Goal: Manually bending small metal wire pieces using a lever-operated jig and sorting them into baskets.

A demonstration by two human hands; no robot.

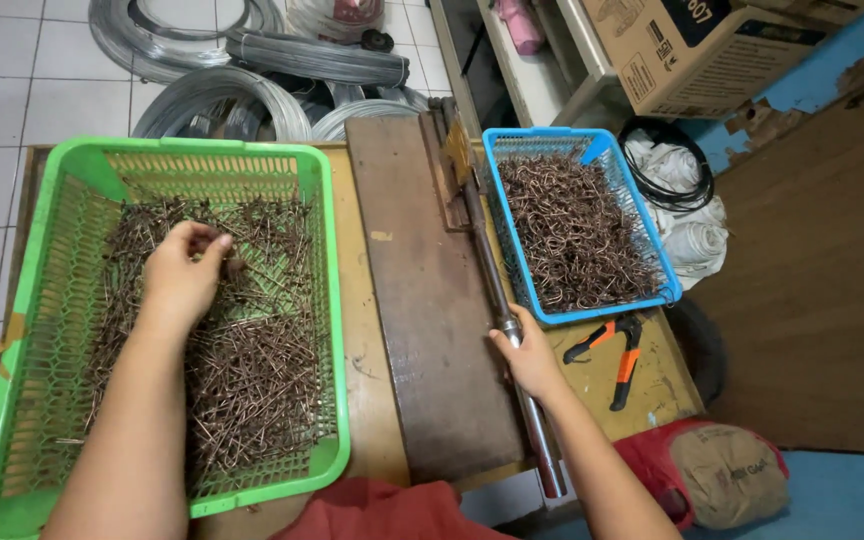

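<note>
The left hand (184, 278) pinches copper wire pieces (252, 370) in the green basket (14, 400) under curled fingertips, while the right hand (527, 362) wraps the metal lever (500, 300).

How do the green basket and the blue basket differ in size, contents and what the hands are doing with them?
The green basket is clearly larger than the blue basket. The green one holds straight brown wire pieces; the blue one holds bent, hooked wire pieces. The left hand reaches into the green one; the right hand stays outside the blue one, gripping a metal lever handle. Both are plastic mesh baskets.
</note>
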